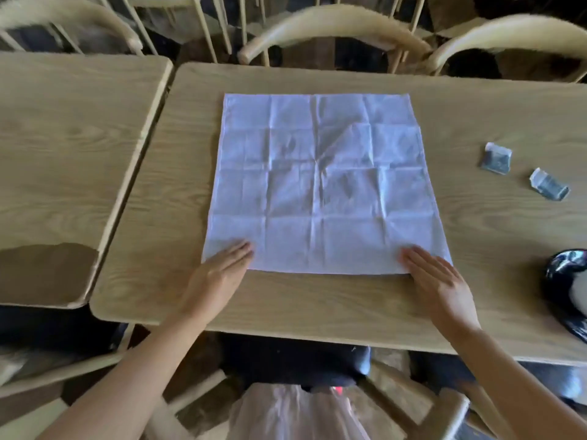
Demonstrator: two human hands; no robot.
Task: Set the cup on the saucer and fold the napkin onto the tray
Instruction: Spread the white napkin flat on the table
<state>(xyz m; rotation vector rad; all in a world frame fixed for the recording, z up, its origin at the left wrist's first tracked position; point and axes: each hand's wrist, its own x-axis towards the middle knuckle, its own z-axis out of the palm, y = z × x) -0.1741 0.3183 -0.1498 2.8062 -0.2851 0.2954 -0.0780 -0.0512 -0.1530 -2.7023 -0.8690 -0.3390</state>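
Observation:
A white napkin [320, 185] lies spread flat and unfolded on the wooden table [476, 281], its crease lines forming a grid. My left hand [219, 274] rests flat, fingers together, on the napkin's near left corner. My right hand [435, 277] lies flat on the near right corner. Neither hand grips anything. At the right edge a glossy black tray [562, 281] is partly in view with something white on it. No cup or saucer can be made out.
Two small torn packets [497, 158] [549, 185] lie on the table to the right of the napkin. A second wooden table [70, 160] adjoins on the left. Pale curved-back chairs [333, 30] stand along the far side.

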